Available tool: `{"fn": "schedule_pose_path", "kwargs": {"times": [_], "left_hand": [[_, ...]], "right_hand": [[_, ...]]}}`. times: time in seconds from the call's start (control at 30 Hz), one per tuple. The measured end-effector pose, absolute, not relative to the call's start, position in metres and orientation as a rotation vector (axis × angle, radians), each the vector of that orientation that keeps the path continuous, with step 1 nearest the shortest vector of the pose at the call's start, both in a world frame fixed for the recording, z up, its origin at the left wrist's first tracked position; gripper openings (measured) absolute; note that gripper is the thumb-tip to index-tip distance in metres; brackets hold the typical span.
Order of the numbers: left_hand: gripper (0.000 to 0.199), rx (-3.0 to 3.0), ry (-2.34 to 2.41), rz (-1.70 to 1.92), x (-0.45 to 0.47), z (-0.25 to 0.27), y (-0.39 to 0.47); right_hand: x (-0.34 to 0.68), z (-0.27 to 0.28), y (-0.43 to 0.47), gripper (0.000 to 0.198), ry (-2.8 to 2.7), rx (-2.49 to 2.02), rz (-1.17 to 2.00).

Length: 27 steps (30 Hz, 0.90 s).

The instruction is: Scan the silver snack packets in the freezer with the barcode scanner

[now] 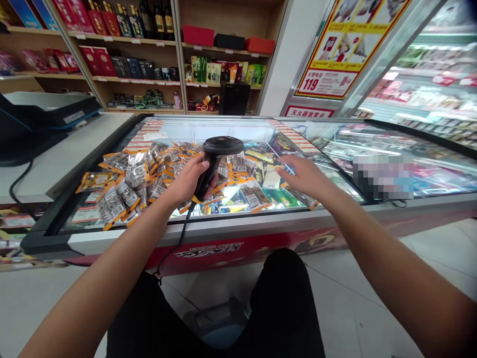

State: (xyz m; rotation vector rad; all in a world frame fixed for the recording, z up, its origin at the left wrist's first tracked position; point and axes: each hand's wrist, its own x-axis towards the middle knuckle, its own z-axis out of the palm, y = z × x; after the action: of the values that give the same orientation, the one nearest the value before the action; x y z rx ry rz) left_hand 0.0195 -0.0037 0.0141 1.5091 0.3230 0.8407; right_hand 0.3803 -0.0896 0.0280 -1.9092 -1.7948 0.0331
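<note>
My left hand (194,180) is wrapped round the handle of a black handheld barcode scanner (223,145), held upright above the freezer's glass top. A dark cord (182,233) runs down from its handle. Out to the right, my right hand (300,174) reaches over the glass with its fingers apart, close to a cream-coloured packet (271,177); whether they touch is unclear. Many clear snack packets with orange edges (139,171) are heaped on the left part of the glass. Another such packet (254,194) lies between my hands, and one more (303,197) is partly under my right hand.
The chest freezer (223,221) spans the space before my knees. To the left is a counter (70,149) with a dark device (33,124). Behind stand shelves (130,40) of boxes and bottles. A blurred patch (383,176) covers something on the right-hand freezer.
</note>
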Motion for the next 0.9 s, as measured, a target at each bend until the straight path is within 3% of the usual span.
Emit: {"fn": "schedule_pose_path", "kwargs": {"times": [0.1, 0.3, 0.53, 0.73, 0.9], "left_hand": [[0.040, 1.511, 0.330, 0.831, 0.020, 0.014, -0.004], [0.040, 1.534, 0.369, 0.816, 0.019, 0.015, -0.007], [0.040, 1.522, 0.326, 0.808, 0.019, 0.015, -0.007], [0.048, 1.498, 0.246, 0.755, 0.018, 0.015, -0.008], [0.048, 1.518, 0.258, 0.662, 0.017, 0.012, -0.010]], "right_hand": [[0.423, 0.017, -0.127, 0.060, -1.786, -2.207, 0.120], [0.446, 0.002, -0.151, 0.067, -1.617, -2.233, 0.308], [0.408, 0.006, -0.118, 0.077, -1.242, -1.811, 0.352], [0.344, 0.019, -0.070, 0.051, -1.071, -1.334, 0.539], [0.315, 0.023, -0.042, 0.035, -1.089, -1.202, 0.654]]}}
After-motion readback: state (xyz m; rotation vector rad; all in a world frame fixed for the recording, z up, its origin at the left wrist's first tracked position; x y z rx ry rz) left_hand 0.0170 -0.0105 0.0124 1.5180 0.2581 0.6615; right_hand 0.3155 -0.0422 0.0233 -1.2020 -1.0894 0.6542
